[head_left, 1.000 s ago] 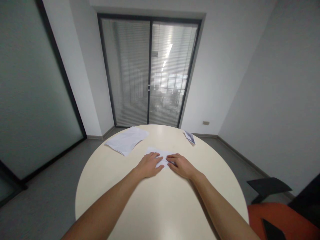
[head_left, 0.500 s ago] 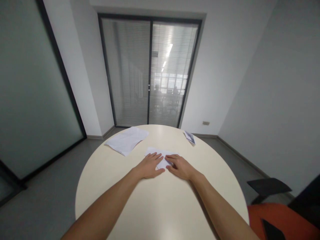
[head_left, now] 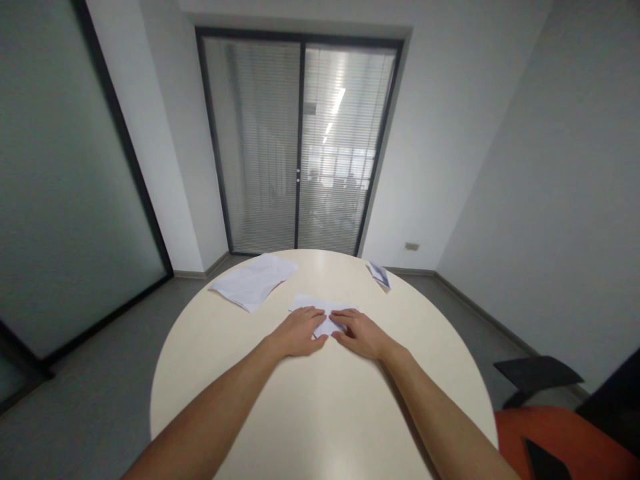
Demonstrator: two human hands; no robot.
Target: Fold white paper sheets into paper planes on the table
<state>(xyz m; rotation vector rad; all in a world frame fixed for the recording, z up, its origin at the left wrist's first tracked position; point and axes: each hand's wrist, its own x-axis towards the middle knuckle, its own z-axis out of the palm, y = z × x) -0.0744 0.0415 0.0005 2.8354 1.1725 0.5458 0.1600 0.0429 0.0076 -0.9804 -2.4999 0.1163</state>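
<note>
A small white paper sheet [head_left: 327,325] is laid toward twelve o'clock on the round cream table [head_left: 320,407]. It is partly covered by the left hand [head_left: 299,331], opened flat, and the right hand [head_left: 362,333], slightly curled; whether anything is pinched by the latter cannot be told. A larger creased white sheet [head_left: 255,281] is seen at eleven o'clock.

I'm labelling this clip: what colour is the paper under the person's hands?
White; the paper shows best in the head view, the only one.
</note>
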